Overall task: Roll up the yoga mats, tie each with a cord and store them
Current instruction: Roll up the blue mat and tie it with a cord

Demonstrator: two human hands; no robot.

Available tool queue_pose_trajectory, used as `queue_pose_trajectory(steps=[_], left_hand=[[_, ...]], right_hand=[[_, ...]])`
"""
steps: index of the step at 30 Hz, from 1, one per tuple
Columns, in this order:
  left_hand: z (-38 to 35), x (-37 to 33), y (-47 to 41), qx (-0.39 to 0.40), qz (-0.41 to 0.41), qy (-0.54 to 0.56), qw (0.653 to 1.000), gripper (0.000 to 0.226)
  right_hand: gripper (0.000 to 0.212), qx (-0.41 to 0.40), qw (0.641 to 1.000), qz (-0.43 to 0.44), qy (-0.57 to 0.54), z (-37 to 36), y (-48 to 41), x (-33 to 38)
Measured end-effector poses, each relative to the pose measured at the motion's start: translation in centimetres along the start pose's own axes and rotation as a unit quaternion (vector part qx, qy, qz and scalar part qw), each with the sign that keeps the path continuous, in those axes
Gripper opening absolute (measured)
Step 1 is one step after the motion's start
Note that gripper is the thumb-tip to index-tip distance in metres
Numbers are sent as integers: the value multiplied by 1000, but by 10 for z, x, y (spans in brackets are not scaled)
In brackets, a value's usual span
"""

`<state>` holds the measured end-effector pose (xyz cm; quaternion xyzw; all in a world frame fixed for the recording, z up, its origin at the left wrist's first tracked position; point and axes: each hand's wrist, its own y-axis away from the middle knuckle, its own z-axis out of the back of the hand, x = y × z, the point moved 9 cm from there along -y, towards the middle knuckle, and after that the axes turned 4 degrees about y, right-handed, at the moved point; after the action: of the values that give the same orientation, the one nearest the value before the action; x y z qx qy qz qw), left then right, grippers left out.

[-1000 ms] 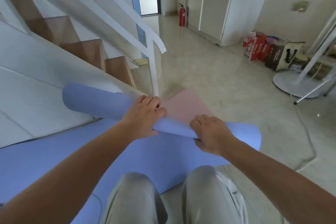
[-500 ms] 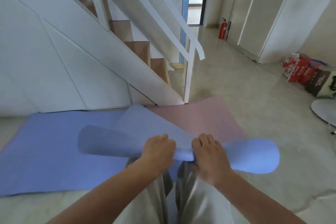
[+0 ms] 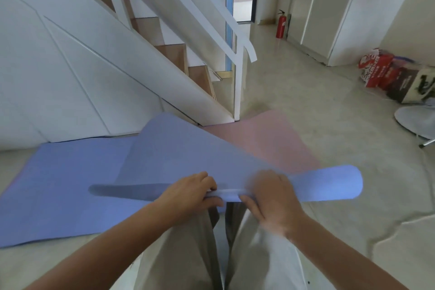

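**Q:** How is the blue mat oriented?

**A:** Its rolled part is held above the floor, with the long axis running left to right. The right end flares into an open tube and the left end tapers. The unrolled remainder lies flat on the floor to the left. A loose sheet slopes from the roll toward the far left.

**Q:** Where does the roll sit relative to each hand?

**A:** It passes through both. The left hand grips it near mid-length, fingers curled over the top and thumb beneath. The right hand, just beside it on the right, is blurred, yet its fingers and thumb appear wrapped round the same roll. Both are in front of the person's knees.

**Q:** What bounds the working room?

**A:** The white side panel of the staircase borders the mat's far edge. A pink mat lies flat beyond the roll, partly hidden behind the blue sheet. Open floor extends right and far. Boxes and a fan base stand well apart at the far right.
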<state>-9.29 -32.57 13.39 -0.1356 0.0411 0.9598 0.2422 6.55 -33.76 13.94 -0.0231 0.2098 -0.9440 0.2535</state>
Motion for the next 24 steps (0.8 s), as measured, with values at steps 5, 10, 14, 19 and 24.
queue_pose_trajectory(steps=[5, 10, 14, 19, 24], left_hand=[[5, -21, 5, -169, -118, -70, 976, 54], [1, -18, 2, -116, -131, -37, 984, 57], [-7, -10, -16, 66, -35, 38, 996, 46], [-24, 2, -26, 119, 26, 166, 979, 24], [-13, -5, -37, 68, -48, 57, 995, 38]], right_hand=[[47, -3, 998, -62, 21, -8, 27, -4], [46, 83, 985, -126, -78, -4, 20, -12], [19, 119, 984, -124, -47, -11, 9, -18], [34, 75, 975, -208, 19, -20, 8, -26], [45, 61, 985, -161, -18, -26, -3, -29]])
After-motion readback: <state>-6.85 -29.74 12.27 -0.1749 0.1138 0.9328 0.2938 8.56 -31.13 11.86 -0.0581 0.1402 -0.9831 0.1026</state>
